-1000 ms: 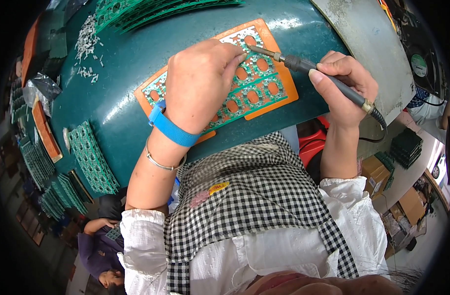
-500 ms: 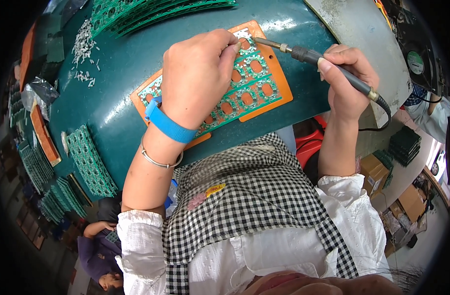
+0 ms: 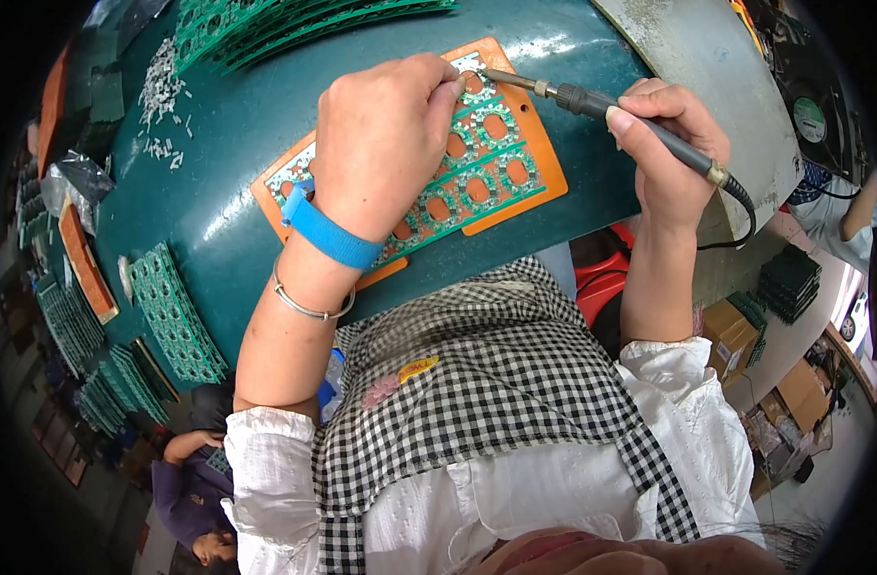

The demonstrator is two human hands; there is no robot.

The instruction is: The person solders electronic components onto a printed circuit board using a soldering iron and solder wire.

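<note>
My right hand (image 3: 683, 144) grips a soldering iron (image 3: 592, 105) by its dark handle, the metal tip pointing left to the upper part of a green circuit board panel (image 3: 477, 189). The panel has several oval openings and lies on an orange holder plate (image 3: 550, 177). My left hand (image 3: 381, 144) bends over the panel, thumb and forefinger pinched beside an opening close to the iron's tip. Whatever the pinch holds is too small and covered to make out. A blue strap (image 3: 335, 240) circles my left wrist, and that hand hides the panel's middle.
Stacked green panels (image 3: 295, 29) stand at the table's far side, left of them a heap of small white parts (image 3: 161, 91). More panels (image 3: 175, 311) lean at the left edge. The iron's cable (image 3: 745, 206) hangs at the right. Another person (image 3: 194, 489) sits at lower left.
My right hand and the soldering iron have shifted slightly left, bringing the tip closer to my left fingertips. The left hand keeps its pinch over the panel.
</note>
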